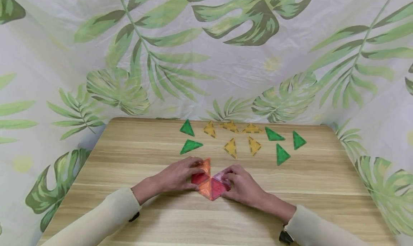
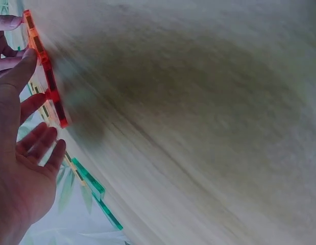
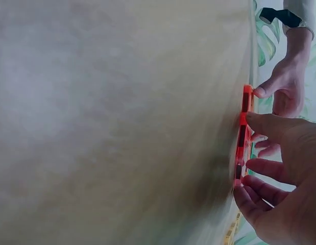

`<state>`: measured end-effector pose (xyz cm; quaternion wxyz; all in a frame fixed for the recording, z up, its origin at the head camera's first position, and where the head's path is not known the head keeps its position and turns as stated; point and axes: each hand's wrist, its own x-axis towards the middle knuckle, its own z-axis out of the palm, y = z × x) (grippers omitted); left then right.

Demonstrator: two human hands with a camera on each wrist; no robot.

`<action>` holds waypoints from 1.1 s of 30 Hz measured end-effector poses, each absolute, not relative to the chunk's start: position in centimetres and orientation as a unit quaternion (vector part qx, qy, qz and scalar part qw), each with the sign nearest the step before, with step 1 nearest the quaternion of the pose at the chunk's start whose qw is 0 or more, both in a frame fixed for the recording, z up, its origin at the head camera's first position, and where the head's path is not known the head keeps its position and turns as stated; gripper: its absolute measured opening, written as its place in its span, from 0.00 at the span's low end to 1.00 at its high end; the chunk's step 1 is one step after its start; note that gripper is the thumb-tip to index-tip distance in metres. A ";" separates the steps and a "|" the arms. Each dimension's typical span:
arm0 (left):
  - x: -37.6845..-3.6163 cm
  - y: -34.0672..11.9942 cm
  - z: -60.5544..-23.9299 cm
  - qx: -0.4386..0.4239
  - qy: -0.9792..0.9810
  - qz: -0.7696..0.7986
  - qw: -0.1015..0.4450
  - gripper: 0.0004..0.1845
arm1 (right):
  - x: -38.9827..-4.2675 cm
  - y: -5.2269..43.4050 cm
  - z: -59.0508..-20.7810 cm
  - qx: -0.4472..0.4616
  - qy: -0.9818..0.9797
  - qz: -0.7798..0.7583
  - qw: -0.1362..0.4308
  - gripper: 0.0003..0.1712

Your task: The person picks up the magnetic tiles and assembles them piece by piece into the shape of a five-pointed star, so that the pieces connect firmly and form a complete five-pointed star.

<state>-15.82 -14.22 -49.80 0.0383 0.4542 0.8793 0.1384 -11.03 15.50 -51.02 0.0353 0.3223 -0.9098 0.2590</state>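
Several translucent triangular magnetic tiles lie edge to edge in a fan on the table: an upper orange tile [image 1: 206, 166], a red tile [image 1: 199, 178], a lower orange tile [image 1: 205, 189], a pinkish-red tile [image 1: 218, 189] and a pale pink tile [image 1: 218, 175]. From the left, my left hand [image 1: 179, 175] holds the fan's outer edges between thumb and fingers. My right hand [image 1: 243, 185] grips the opposite side, over the pinkish-red and pale pink tiles. Fingers partly cover the outer tiles. Both wrist views show the tile edges [image 2: 51, 76] low at the tabletop, thumb and fingertips against them.
Beyond the hands lie loose triangles: yellow tiles [image 1: 231, 148] in the middle, green tiles [image 1: 191, 146] at left and more green tiles [image 1: 282, 154] at right. The wooden table [image 1: 145, 138] ends at a leaf-printed cloth [image 1: 180, 59] behind it.
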 end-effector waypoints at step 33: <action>-13.9 -29.2 -50.1 0.342 0.924 0.169 -0.002 0.27 | -16.0 0.2 -51.5 0.384 -0.884 0.265 -0.031 0.18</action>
